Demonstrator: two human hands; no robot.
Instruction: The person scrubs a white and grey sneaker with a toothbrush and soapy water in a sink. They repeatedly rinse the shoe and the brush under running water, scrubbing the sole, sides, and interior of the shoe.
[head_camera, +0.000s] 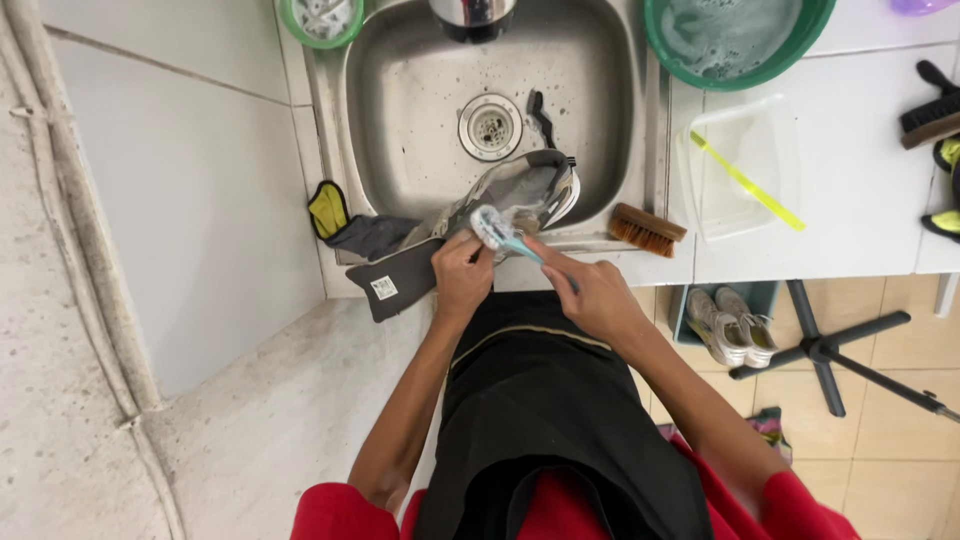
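Observation:
My left hand (462, 272) grips the near edge of a grey and white shoe (522, 192) that lies tilted over the front rim of the steel sink (400, 110). My right hand (590, 293) holds a small teal brush (500, 233), its foamy head pressed against the shoe beside the left fingers. A dark grey insole (400, 283) lies on the sink's front edge just left of my left hand.
A brown bristle brush (646, 230) lies on the counter to the right of the shoe. Behind it stand a clear plastic tub (700, 205) with a yellow stick, a green basin (738, 40) of soapy water, and a black brush (930, 115). A pair of shoes (730, 325) sits on the floor.

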